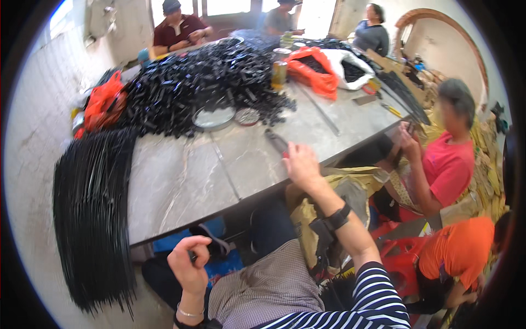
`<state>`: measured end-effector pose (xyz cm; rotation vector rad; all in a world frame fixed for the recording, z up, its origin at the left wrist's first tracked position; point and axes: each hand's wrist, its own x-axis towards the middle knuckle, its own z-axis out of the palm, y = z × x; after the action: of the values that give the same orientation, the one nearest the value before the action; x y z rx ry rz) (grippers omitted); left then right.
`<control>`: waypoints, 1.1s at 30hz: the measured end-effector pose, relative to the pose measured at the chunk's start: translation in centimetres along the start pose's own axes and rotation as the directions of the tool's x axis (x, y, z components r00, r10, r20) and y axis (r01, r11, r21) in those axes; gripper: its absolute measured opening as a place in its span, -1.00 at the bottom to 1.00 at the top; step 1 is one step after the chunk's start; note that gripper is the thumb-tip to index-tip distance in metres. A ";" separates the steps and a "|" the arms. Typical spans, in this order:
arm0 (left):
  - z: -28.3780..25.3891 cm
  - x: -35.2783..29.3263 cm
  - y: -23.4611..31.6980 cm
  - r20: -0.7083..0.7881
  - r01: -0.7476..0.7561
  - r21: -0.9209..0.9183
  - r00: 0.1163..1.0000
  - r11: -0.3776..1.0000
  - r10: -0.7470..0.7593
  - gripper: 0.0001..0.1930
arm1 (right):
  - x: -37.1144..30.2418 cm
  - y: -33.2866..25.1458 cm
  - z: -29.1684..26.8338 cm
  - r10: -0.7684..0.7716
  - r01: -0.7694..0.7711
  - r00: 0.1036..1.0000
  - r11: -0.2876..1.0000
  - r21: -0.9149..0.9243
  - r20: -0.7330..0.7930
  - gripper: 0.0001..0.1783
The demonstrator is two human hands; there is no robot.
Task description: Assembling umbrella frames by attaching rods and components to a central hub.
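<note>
My right hand point(302, 169) is over the near part of the grey tabletop, its fingers closed at the red grip of dark pliers point(276, 143). The tool's dark end points away from me, toward the round dishes. My left hand point(190, 262) is raised over my lap, off the table's front edge. Its fingers are curled, and a small dark bit shows between them, too small to name. To the left of the bare tabletop hangs a thick bundle of long black strips point(94, 214), draped over the edge. A large heap of short black pieces point(203, 82) covers the far side.
A glass dish point(213, 118) and a small round tin point(247, 117) stand by the heap. A metal rod point(319, 109) and an orange bag point(313, 71) of black pieces lie right. A person in pink point(452, 159) sits at the right; others sit across the table.
</note>
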<state>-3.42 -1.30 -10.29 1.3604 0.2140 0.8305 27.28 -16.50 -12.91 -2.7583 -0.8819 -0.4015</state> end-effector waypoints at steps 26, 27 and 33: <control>-1.0 -0.5 -0.2 -0.155 0.013 -0.130 0.987 0.991 -0.033 -0.37 | -9.6 -4.9 -0.1 -0.705 0.638 0.706 0.589 0.495 -0.071 -0.40; -0.8 -0.4 0.0 -0.134 0.016 -0.130 0.990 0.991 -0.034 -0.39 | -11.0 -4.9 0.5 -0.718 0.642 0.681 0.490 0.590 -0.145 -0.43; 3.5 -1.3 1.4 0.119 -0.018 0.025 0.993 1.000 0.015 -0.35 | -15.4 -11.2 -5.9 -0.655 0.277 0.731 0.541 0.794 0.191 -0.25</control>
<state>-2.82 -4.82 -8.60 1.4329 0.1214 0.7596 7.44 -17.51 -10.95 -1.8115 -1.5340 0.5148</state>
